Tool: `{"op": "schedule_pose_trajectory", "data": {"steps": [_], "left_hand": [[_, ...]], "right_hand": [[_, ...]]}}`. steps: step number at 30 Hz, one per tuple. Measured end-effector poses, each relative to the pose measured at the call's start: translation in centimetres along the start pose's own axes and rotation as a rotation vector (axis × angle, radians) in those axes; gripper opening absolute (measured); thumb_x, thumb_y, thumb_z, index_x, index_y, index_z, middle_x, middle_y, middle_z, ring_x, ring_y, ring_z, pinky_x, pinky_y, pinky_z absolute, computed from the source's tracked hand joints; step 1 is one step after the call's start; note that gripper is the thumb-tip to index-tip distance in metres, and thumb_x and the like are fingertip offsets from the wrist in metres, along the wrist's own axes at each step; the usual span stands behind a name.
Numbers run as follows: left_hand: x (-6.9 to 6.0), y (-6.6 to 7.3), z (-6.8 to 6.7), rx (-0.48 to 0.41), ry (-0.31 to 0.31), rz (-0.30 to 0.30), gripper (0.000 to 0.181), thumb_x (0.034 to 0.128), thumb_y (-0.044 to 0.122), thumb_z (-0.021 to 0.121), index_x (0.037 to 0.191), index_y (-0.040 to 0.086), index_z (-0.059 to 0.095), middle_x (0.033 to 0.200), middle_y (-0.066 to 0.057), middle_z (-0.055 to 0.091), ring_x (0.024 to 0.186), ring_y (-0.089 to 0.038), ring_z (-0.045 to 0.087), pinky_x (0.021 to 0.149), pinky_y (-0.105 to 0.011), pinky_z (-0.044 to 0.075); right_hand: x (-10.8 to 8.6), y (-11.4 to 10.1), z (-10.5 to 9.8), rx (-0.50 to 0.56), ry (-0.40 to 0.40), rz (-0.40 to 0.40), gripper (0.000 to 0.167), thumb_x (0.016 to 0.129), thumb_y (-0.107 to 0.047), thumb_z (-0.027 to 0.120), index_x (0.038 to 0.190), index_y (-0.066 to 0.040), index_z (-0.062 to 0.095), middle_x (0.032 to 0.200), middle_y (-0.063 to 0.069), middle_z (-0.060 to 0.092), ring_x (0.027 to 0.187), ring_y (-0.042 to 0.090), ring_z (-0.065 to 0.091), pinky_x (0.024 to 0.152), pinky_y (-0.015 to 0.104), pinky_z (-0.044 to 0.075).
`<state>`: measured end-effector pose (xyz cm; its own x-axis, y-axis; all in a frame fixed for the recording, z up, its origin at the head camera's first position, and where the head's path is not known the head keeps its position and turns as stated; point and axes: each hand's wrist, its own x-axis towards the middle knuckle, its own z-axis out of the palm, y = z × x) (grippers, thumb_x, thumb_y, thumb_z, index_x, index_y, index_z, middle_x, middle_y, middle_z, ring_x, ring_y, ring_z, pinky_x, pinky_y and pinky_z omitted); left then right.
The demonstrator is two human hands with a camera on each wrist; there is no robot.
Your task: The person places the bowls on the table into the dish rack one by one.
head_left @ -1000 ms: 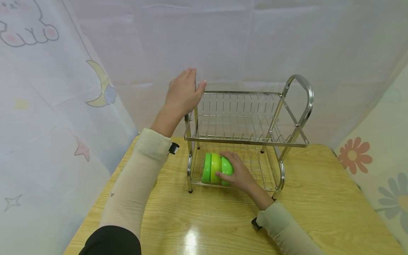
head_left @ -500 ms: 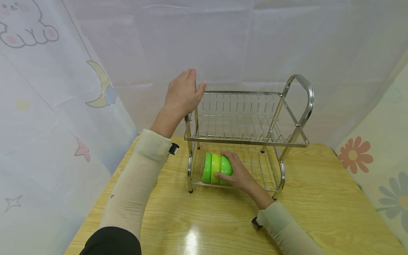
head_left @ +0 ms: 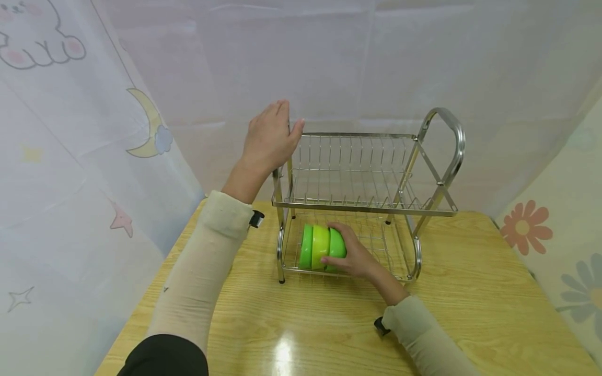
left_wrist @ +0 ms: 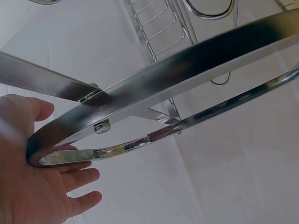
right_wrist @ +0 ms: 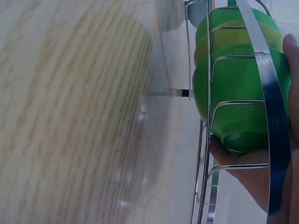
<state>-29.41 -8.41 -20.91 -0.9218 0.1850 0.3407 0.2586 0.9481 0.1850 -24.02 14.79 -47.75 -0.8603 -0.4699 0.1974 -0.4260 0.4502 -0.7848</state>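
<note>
Two green bowls and a yellow-green bowl (head_left: 320,247) stand nested on their sides, at the left of a metal dish rack's (head_left: 362,210) lower tier. One green bowl (head_left: 306,246) is leftmost. My right hand (head_left: 355,257) grips the rightmost green bowl (head_left: 336,244), its thumb toward the front and fingers over the far side. In the right wrist view, that green bowl (right_wrist: 238,88) shows behind the rack's wires, with the hand (right_wrist: 254,179) below and beside it. My left hand (head_left: 270,133) rests against the rack's upper left end; its palm (left_wrist: 28,182) touches the curved handle, fingers extended.
The two-tier rack stands on a wood-grain table (head_left: 291,324). A tall curved handle (head_left: 453,141) rises at its right end. Wire dividers line the upper tier (head_left: 348,167). A pale cloth backdrop (head_left: 352,68) hangs behind, and printed cloths stand at both sides.
The right hand and the rightmost green bowl shift slightly left, then slightly right. The left hand keeps its place on the rack.
</note>
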Motion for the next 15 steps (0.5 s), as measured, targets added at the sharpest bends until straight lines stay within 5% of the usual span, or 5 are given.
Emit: {"op": "schedule_pose_trajectory", "data": {"steps": [15], "left_hand": [[-0.04,-0.07,-0.08,0.006,0.002,0.001,0.071,0.1085,0.05,0.027,0.162,0.005,0.016,0.168,-0.008,0.02,0.155,-0.024,0.019,0.125,-0.044,0.019]], "right_hand": [[-0.1,-0.07,0.0,-0.053,0.007,0.022,0.103,0.082,-0.038,0.086,0.161,-0.015,0.023,0.157,0.021,0.03,0.106,0.03,0.052,0.082,0.043,0.049]]}}
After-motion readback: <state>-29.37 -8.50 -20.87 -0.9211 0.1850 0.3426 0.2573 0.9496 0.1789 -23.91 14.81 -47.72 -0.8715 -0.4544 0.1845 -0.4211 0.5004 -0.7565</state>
